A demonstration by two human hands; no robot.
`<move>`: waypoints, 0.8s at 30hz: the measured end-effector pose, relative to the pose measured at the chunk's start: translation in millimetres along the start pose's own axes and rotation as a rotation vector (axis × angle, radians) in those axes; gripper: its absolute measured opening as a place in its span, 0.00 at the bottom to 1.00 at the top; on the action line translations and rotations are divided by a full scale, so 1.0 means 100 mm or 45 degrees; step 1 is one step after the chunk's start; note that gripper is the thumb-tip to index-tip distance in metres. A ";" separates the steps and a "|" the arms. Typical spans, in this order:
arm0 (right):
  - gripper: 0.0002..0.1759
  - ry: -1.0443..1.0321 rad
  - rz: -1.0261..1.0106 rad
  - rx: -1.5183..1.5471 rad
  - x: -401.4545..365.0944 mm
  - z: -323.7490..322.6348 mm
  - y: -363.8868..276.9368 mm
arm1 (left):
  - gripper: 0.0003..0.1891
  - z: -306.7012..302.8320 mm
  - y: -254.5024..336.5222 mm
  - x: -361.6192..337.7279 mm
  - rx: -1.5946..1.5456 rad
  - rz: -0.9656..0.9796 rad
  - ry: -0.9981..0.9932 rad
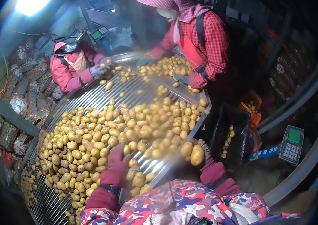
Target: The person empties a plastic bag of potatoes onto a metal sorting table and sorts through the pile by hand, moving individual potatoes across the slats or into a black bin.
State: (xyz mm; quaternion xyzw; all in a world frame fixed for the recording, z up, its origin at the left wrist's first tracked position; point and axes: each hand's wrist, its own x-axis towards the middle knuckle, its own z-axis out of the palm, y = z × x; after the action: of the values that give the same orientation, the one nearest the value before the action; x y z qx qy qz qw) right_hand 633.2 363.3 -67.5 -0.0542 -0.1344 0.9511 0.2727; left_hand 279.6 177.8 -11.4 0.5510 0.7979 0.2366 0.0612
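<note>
Many yellow potatoes (102,131) lie heaped on a table of metal rollers (87,98). My left hand (117,155), in a maroon glove, rests against the near side of the heap; its fingers are partly hidden among the potatoes. At the table's right metal edge, my right hand (204,152) is gloved and curled round a large potato (197,155), with another potato touching it on the left. Some potatoes between my hands look blurred. A few more potatoes (138,180) lie close to my body, right of my left sleeve.
Two co-workers (69,69) (213,48) stand across the table, hands at potatoes. On the right are a black-lined bin (219,131) with potatoes, an orange bag (254,118) and a scale display (292,144). Filled net sacks (31,93) are stacked at left.
</note>
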 end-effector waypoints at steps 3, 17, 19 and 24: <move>0.27 0.240 -0.240 0.192 -0.38 -0.09 -0.24 | 0.36 0.03 -0.01 0.00 -0.031 -0.066 -0.039; 0.26 0.818 -0.663 0.139 -0.71 -0.12 -0.16 | 0.40 0.18 -0.16 0.02 0.110 -0.095 -0.079; 0.26 0.803 -0.598 0.159 -0.68 -0.21 -0.16 | 0.40 0.19 -0.16 0.01 0.118 -0.102 -0.064; 0.25 0.560 -0.535 0.271 -0.56 -0.38 -0.13 | 0.39 0.14 -0.11 0.03 0.016 -0.052 -0.034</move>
State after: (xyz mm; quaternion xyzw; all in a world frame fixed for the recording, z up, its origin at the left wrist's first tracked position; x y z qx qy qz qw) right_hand 693.6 352.9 -98.9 -0.2007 0.0196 0.8483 0.4896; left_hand 274.5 182.1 -28.3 0.5382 0.8095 0.2229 0.0733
